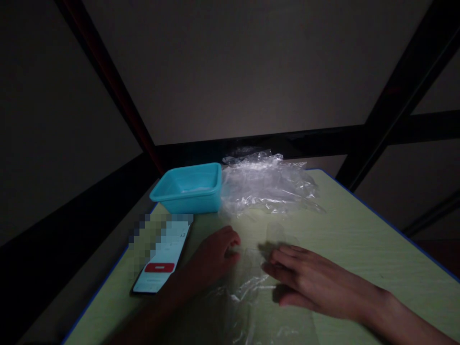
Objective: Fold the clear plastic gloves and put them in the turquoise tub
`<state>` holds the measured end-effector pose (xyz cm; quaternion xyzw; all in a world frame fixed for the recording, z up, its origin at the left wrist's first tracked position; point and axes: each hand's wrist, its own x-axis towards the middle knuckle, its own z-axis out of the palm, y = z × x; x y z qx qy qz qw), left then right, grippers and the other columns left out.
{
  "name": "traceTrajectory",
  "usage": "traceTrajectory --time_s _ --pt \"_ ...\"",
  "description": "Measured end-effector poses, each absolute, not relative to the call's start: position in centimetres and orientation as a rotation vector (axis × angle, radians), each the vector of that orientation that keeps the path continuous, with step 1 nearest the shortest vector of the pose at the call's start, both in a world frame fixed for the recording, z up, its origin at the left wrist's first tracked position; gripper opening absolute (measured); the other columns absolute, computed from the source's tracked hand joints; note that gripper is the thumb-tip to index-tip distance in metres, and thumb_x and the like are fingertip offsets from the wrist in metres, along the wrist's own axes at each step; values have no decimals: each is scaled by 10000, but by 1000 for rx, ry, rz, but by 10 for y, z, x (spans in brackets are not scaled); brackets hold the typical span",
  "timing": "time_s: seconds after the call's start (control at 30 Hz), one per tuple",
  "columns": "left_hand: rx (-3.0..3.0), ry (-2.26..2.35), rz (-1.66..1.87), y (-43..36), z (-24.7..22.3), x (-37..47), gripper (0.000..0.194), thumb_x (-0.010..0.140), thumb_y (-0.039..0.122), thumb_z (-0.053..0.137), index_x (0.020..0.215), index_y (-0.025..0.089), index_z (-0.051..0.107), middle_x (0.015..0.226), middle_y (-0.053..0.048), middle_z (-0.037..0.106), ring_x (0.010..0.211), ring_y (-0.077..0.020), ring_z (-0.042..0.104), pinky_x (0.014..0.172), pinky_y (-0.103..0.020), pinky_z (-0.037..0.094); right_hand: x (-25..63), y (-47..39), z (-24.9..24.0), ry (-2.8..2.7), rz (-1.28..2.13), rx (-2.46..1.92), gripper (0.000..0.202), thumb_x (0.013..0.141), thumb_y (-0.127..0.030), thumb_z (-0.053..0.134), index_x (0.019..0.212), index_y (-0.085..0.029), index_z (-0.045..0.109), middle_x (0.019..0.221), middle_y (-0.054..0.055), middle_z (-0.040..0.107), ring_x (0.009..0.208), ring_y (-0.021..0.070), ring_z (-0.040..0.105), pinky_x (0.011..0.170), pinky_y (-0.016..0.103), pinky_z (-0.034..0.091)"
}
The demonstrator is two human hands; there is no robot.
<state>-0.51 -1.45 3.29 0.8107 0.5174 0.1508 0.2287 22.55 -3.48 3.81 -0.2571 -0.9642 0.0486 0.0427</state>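
While both bare hands are over the near half of the pale table [362,254], a clear plastic bag [247,309] lies flat between and below them, running toward the near edge of the view. The left hand [217,251] is at its far left side, with fingers curled and a small gap showing between forefinger and thumb; whether any film is pinched there, I cannot tell. The right hand [302,278] reaches in from the right, palm down, its fingers loosely bent and its thumb standing apart from them, the fingertips at the right side of the bag's far end. Farther off, beyond the hands, a crumpled heap of clear plastic [268,184] spreads over the far part of the table. Just left of that heap sits a light blue basin [196,203], upright. Nearer, at the left edge, lies a phone [163,256] with a lit screen and a red button, partly covered by pixelation and by the left forearm.
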Motion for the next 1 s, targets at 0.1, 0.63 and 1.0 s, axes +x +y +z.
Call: traceTrajectory --time_s 0.1,0.63,1.0 --pt "2146 1335 227 -16 38 -9 19 709 153 523 722 166 529 720 17 534 685 -132 496 637 -236 391 225 -32 37 -2934 260 -827 447 857 -441 503 1180 -139 568 931 106 595 865 232 571 739 357 497" --pt "1998 1321 140 -16 39 -15 448 678 260 640 1106 191 531 803 12 526 734 -155 490 636 -247 388 225 -19 17 -2672 -83 -1145 417 889 -356 482 1212 -96 522 959 134 675 786 241 651 700 399 503" --pt "2293 1056 485 -36 34 11 270 787 124 543 1054 148 570 1108 -78 567 1048 -183 508 928 -311 412 234 -13 32 -2558 -61 -1318 258 880 -143 372 865 -138 630 773 81 595 674 194 583 606 314 444"
